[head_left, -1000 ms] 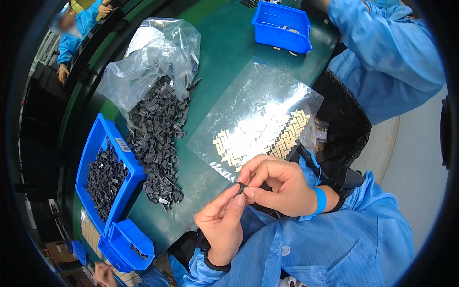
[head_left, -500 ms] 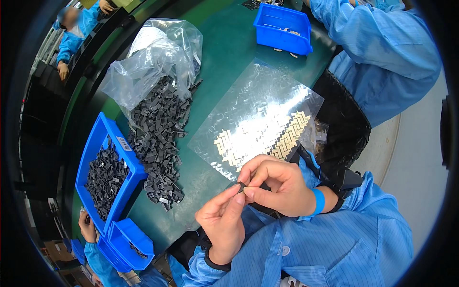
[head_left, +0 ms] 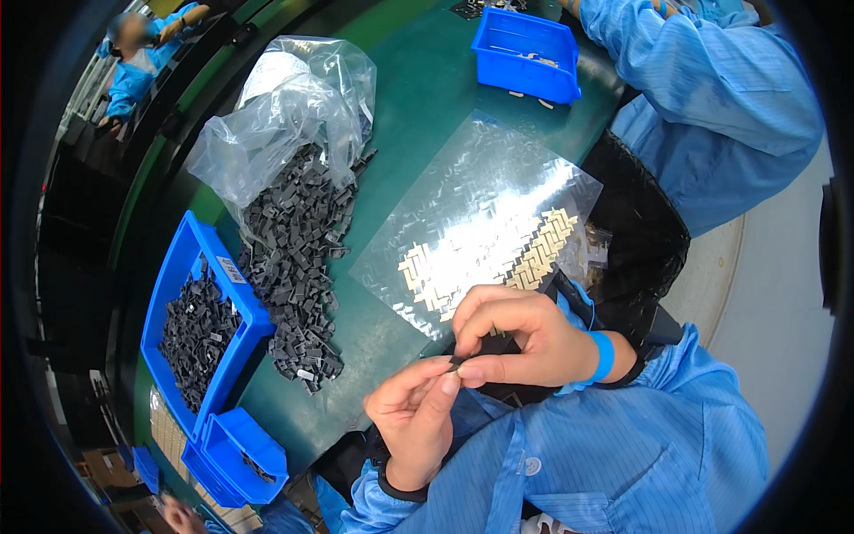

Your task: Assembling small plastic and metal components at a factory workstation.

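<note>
Viewing from the head, we find the bare left hand [head_left: 414,425] and the bare right hand [head_left: 531,345] pinched narrow, fingertips meeting around one small black piece [head_left: 456,362] — its details mostly hidden by the fingers. We judge the work partway along: cream-coloured angular strips [head_left: 544,249] occupy only part of the clear, glossy plastic sheet [head_left: 485,133], presumably the share left. Dark grey rectangular pieces [head_left: 298,240] lie heaped beside and inside the long blue plastic bin [head_left: 252,322] — finished or waiting, we cannot tell.

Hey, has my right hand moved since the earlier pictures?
Yes, slightly: the right hand has shifted a little to the right, judged against the clear sheet.
</note>
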Tool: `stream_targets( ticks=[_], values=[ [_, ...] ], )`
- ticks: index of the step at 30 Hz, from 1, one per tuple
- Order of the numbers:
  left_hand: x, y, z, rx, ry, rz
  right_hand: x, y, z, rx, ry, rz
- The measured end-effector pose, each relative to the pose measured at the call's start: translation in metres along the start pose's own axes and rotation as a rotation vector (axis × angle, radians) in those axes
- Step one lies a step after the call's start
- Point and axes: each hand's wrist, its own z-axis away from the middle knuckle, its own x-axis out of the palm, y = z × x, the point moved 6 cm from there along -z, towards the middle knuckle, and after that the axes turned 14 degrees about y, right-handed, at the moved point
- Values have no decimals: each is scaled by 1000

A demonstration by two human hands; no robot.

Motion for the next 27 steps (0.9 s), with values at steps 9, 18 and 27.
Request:
stream_targets(
  ticks=[9,18,27],
  values=[
    [7,-2,-5,-162,-119,-109,7,19,4,526,-130,-455],
    [28,25,-1,273,-278,-700,13,28,7,495,-216,-296],
    [8,-3,-7,-340,-127,95,13,13,-1,479,-195,-343]
  ],
)
